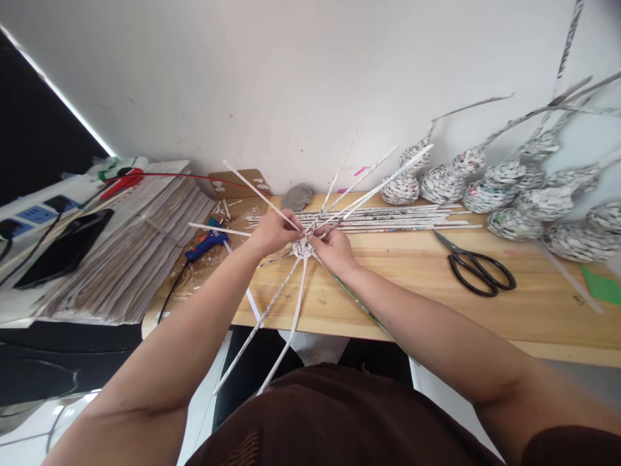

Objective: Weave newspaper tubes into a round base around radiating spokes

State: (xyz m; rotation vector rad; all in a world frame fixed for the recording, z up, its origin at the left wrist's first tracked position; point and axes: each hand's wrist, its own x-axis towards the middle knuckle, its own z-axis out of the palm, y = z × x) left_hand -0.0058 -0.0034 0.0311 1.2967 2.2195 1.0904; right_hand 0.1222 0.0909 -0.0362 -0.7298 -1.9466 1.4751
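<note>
A small woven paper base (303,249) has rolled paper strips radiating from it in several directions, over the wooden table (388,278). My left hand (275,231) is closed at its upper left edge, its fingers pinching a paper strip (247,184). My right hand (334,249) is closed on the right side of the weave, thumb and finger on another strip. Two long strips (297,310) hang from the base over the table's front edge towards my body. Behind both hands lies a row of loose paper rolls (402,219).
Black-handled scissors (478,268) lie at the right. Woven paper gourd shapes (490,188) line the back right. At the left are a blue glue gun (207,244), a paper stack (130,259) and a power strip (36,215). A grey lump (297,196) sits near the wall.
</note>
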